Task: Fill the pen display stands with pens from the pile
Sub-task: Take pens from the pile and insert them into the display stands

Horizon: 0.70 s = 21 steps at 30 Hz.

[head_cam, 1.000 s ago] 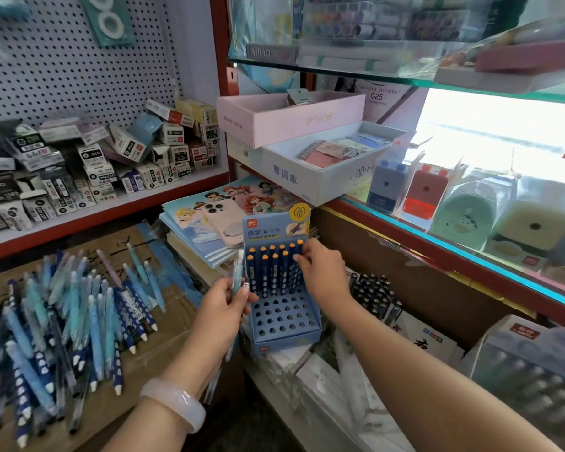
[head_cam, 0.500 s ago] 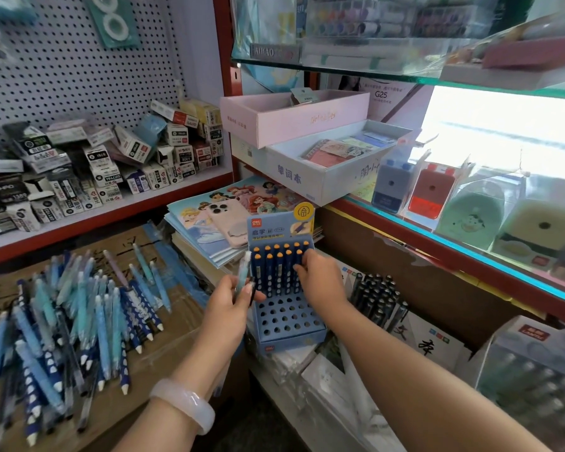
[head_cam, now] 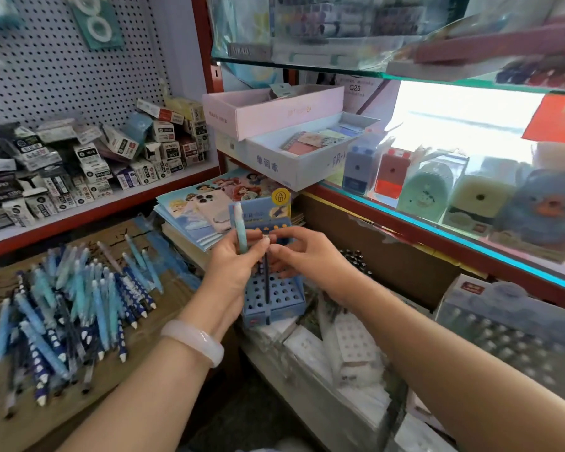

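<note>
Both hands are meeting right in front of the blue display stand (head_cam: 276, 293), which is sitting on stacked white packs below the red-edged shelf. The left hand (head_cam: 232, 265), with a pale bangle (head_cam: 194, 340) on its wrist, is gripping a light teal pen (head_cam: 241, 231) upright, fingers curled round the barrel. The right hand (head_cam: 302, 254) is pinching the top end of a dark blue pen (head_cam: 266, 282) that is hanging straight down over the stand's empty holes; it looks like the left thumb is touching that pen too, but it's blurry there so can't say for sure. The stand's back row is already holding dark pens, mostly hidden behind the hands. The pen pile (head_cam: 69, 308) is lying spread on brown cardboard (head_cam: 20, 419) off to the left, well apart from the stand. Cartoon notebooks (head_cam: 190, 210) are stacked just behind the stand.
</note>
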Motion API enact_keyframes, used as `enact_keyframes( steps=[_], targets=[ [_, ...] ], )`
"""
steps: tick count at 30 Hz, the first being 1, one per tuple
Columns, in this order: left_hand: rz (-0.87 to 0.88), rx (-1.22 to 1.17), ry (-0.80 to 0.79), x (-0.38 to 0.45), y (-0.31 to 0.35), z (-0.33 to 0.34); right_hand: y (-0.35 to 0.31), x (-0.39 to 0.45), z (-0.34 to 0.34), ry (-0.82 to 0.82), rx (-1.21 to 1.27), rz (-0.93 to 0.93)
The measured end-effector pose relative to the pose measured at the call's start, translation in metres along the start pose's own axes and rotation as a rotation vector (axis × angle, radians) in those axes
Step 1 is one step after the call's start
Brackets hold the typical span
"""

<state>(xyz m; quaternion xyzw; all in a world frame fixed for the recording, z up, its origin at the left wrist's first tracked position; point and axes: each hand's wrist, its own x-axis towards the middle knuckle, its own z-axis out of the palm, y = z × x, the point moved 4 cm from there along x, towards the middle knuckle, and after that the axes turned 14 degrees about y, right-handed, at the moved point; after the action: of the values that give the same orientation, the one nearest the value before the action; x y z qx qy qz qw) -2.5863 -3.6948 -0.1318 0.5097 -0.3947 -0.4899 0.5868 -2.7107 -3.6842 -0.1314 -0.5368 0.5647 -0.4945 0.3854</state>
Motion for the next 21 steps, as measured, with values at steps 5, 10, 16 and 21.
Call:
enact_keyframes(
  steps=[5, 10, 16, 21],
  targets=[
    [-0.011, 0.025, -0.106, -0.023, 0.012, 0.030, -0.020, -0.017, -0.031, 0.093, -0.268, -0.238],
    [0.047, 0.207, -0.108, -0.038, 0.011, 0.055, -0.031, -0.034, -0.079, 0.254, -0.386, -0.278],
    [-0.130, 0.207, -0.068, -0.058, -0.009, 0.053, -0.005, -0.056, -0.122, 0.448, -0.595, -0.271],
    [-0.147, 0.238, -0.037, -0.063, -0.024, 0.033, 0.034, -0.062, -0.111, 0.505, -0.594, -0.215]
  ],
)
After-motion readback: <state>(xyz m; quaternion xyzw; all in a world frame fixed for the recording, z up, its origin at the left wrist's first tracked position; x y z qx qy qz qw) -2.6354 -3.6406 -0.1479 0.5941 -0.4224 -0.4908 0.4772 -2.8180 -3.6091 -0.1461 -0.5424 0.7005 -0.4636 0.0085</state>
